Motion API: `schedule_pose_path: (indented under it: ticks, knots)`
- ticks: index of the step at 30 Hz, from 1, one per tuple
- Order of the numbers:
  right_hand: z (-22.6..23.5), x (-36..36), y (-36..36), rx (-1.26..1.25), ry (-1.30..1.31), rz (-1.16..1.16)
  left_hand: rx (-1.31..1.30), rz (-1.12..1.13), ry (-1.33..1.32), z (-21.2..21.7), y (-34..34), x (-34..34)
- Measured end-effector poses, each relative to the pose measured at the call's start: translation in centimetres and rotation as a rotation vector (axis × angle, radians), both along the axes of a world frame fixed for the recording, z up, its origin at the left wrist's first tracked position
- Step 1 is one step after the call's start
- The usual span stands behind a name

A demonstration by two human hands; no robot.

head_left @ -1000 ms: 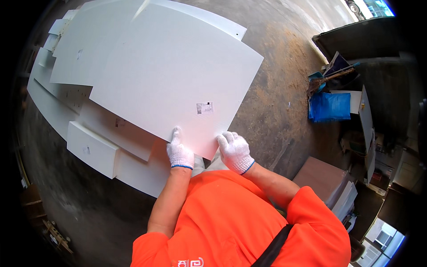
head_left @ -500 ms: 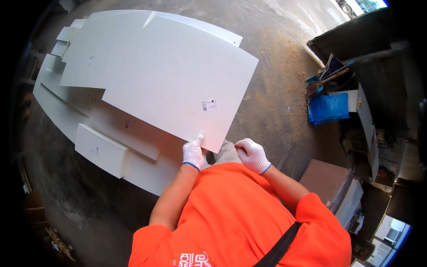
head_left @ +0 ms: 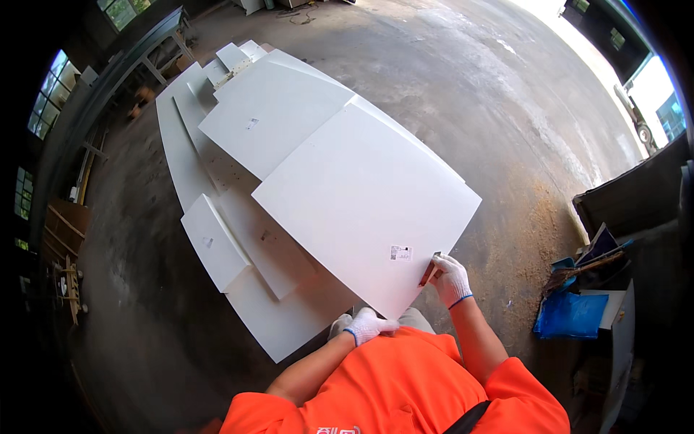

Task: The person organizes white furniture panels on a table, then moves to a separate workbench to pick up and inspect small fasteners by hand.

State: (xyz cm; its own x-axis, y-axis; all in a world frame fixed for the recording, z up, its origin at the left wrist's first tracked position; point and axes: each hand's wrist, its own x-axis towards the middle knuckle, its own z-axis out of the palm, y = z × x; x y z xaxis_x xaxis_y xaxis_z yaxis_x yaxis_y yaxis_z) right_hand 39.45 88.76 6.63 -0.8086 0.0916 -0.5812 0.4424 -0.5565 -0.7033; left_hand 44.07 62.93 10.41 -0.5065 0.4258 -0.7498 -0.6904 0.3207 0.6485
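Note:
A large white panel (head_left: 361, 210) with a printed label lies on top of a stack of other white panels, its near corner jutting toward my body. My left hand (head_left: 371, 325), in a white knit glove, is closed on the edge beside that corner; its fingertips are partly hidden. My right hand (head_left: 452, 281), gloved the same way, is closed around a small reddish-brown tool (head_left: 428, 273) with a silvery end. That tool rests against the panel's right-hand edge; its exact kind is hard to make out.
Beneath lie more white boards, including a thick white block (head_left: 215, 235) at the left. A blue plastic bag (head_left: 569, 315) and a broom (head_left: 589, 269) stand at the right. Sawdust covers part of the concrete floor (head_left: 538, 224). Wooden frames (head_left: 71, 289) are at far left.
My right hand has moved from in front of my body to the panel's right edge, where the small tool now shows. My left hand is lower, near the corner. The view has shifted.

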Motion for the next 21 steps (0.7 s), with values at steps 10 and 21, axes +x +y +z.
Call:
schedule_pose_path:
  ticks: [10,21]
  knots:
    - [11.1,-3.2,11.4,0.155,0.05,0.077,-0.682,0.077,1.444,1.2,4.2,-2.4]
    - [21.2,-6.4,9.5,0.16,0.102,0.098,-0.555,0.223,1.736,2.6,3.9,-9.6]
